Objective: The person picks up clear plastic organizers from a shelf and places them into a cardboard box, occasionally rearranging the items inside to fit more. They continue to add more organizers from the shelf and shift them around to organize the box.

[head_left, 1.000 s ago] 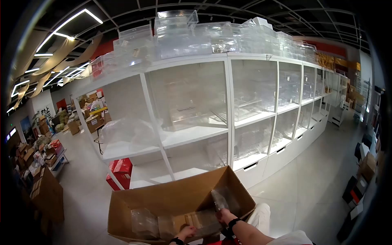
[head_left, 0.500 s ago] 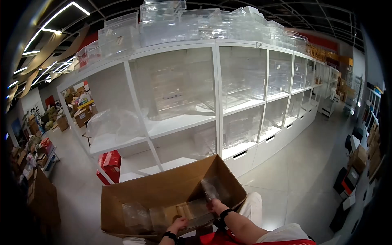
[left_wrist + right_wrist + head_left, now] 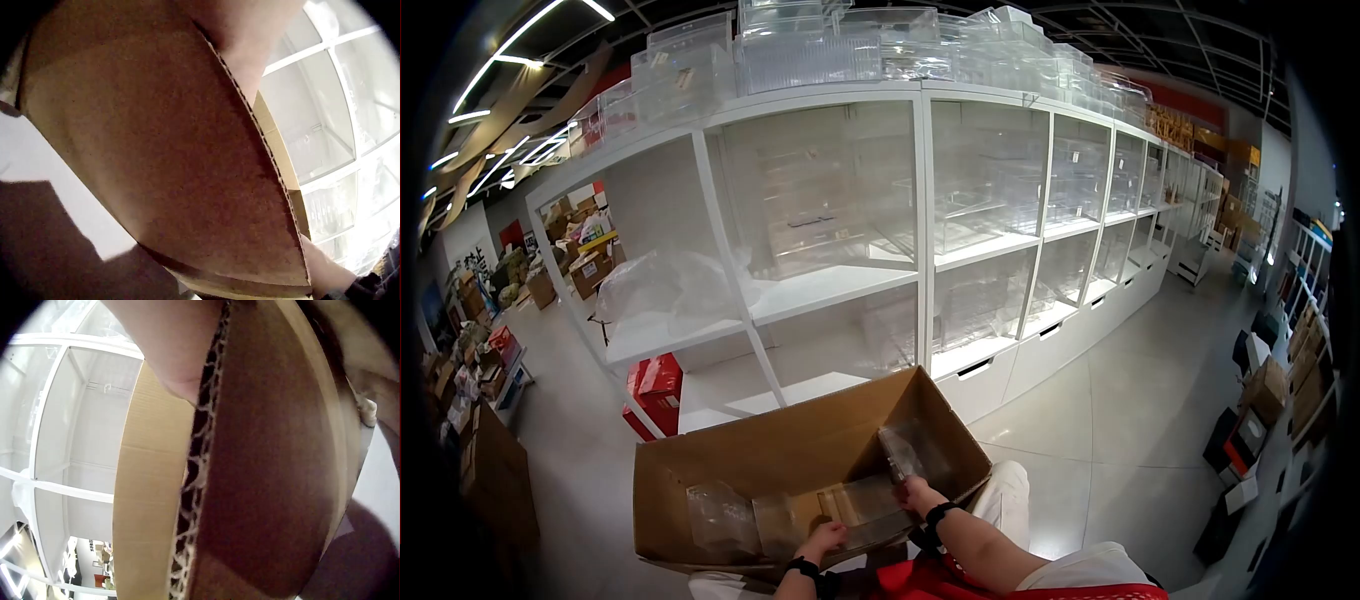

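An open cardboard box [image 3: 750, 455] stands before me with several clear plastic boxes in it. My right hand [image 3: 915, 493] reaches over the near wall and grips a clear plastic box [image 3: 912, 450] tilted at the right end. My left hand [image 3: 825, 538] has its fingers bent at the left end of the middle clear plastic box [image 3: 875, 502]; I cannot tell whether it grips it. More clear plastic [image 3: 722, 518] lies at the left. In both wrist views the near cardboard wall [image 3: 156, 144] hides the fingertips; the right wrist view shows its corrugated edge [image 3: 197, 456].
Behind the box runs a long white shelf unit [image 3: 925, 230] with clear plastic cases inside and stacked on top [image 3: 810, 60]. A red carton [image 3: 658, 390] sits at its lower left. Cardboard boxes [image 3: 495, 465] stand left, and more goods [image 3: 1265, 390] line the right.
The head view has shifted, so the shelves and box appear further left and higher. Both hands stay in nearly the same places inside the box.
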`<state>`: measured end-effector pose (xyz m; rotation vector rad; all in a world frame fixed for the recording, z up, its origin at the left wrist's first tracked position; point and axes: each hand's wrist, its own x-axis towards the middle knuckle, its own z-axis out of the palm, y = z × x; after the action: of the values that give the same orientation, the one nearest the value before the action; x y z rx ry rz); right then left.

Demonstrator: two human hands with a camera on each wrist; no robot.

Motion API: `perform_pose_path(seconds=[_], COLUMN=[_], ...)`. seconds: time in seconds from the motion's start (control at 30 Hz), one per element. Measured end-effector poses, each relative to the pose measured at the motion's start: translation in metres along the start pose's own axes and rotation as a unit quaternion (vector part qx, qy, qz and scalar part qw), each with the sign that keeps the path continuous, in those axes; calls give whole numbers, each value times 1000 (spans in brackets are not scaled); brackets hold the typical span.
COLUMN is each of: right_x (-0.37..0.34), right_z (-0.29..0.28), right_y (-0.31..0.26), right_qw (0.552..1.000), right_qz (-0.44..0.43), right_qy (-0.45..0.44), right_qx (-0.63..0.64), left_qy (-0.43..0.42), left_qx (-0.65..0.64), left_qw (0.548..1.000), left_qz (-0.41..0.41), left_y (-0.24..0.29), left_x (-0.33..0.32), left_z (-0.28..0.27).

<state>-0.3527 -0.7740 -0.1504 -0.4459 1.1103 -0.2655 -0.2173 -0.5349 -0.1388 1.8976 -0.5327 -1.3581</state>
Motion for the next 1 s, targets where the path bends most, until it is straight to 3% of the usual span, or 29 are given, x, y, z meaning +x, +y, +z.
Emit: perform_pose_path(seconds=[0.13, 0.23, 0.33, 0.53, 0.83, 0.93, 1.0], right_x=[-7, 69, 44, -11, 36, 69, 40], right_z=[6, -24, -19, 4, -16, -25, -20], right_y=[-2, 8, 5, 0, 6, 8, 4], right_qw=[999, 997, 1000, 1000, 999, 999, 1000], right_qz=[24, 38, 19, -22, -3, 33, 3], right_qy=[15, -52, -21, 3, -32, 2, -23], right_qx=[15, 34, -13, 20, -23, -1, -6], left_qy=[17, 19, 28, 27, 33, 23, 31], left_qx=[18, 29, 43, 32, 25, 20, 13], left_qw=[1000, 999, 998, 999, 999, 999, 999], left_qz=[-3, 13, 31, 8, 28, 35, 40], left_y=[4, 0, 8, 19, 12, 13, 14], left_x=[-5, -1, -11, -20, -15, -16, -19], left_z=[2, 1, 4, 6, 5, 4, 6])
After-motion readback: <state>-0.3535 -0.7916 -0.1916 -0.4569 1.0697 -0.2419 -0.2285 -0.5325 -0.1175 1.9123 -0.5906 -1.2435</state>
